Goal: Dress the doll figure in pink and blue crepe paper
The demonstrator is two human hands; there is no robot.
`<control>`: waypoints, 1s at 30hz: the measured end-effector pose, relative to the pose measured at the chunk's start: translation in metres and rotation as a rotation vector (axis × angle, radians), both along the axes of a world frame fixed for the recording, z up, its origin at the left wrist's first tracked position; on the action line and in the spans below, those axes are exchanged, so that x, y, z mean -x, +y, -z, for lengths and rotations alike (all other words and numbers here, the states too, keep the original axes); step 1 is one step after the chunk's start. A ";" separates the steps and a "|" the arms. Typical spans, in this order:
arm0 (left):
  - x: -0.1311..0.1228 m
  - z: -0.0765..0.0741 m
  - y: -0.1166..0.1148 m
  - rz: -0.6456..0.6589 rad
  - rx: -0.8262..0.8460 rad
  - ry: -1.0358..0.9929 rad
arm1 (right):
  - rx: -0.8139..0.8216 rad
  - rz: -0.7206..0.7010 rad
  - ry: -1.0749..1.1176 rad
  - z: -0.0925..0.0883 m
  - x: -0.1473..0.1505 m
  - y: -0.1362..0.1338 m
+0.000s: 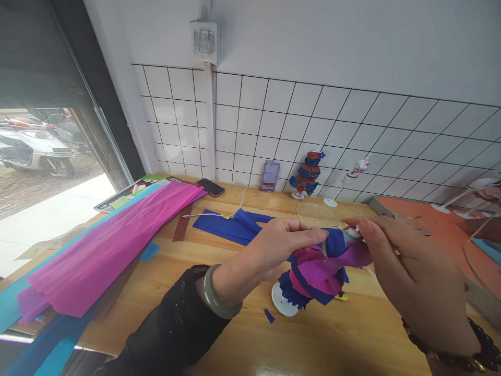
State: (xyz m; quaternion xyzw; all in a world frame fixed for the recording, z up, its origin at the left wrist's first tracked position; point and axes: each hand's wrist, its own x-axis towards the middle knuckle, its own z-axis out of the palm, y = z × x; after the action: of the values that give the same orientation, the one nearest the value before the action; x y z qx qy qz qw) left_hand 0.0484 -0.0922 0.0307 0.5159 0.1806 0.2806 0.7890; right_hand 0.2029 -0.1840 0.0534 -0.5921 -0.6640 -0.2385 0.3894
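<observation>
A small figure dressed in blue and magenta paper [319,274] leans to the right over the wooden table, its round white base [285,300] at the lower left. My left hand [279,243] pinches the blue paper strip near the figure's top. At the top end, my right hand [410,271] has its thumb and fingers closed on the white tip of the figure. A yellow tool [341,296] lies partly hidden behind the skirt. One blue scrap [269,316] rests below the base.
Magenta paper [117,245] spreads over the left side. Blue strips [223,227], a cable [238,206] and a phone [211,187] lie further back. Two stands, one with an orange-blue figure [307,175], are by the tiled wall. At right is an orange surface [426,224].
</observation>
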 end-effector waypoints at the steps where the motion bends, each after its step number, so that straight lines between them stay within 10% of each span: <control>1: 0.000 0.000 0.001 -0.012 -0.005 0.007 | 0.003 -0.006 -0.007 0.000 0.000 0.000; 11: 0.002 0.003 0.004 0.003 -0.185 0.068 | -0.007 0.042 -0.017 0.002 -0.001 0.002; 30: -0.004 0.003 0.000 -0.060 -0.028 -0.053 | -0.015 0.082 -0.061 0.002 0.002 0.003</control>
State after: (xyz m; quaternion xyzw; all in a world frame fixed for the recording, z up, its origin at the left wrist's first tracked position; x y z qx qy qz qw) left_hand 0.0524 -0.0919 0.0273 0.5139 0.1711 0.3202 0.7773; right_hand 0.2011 -0.1807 0.0510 -0.6085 -0.6487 -0.2772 0.3634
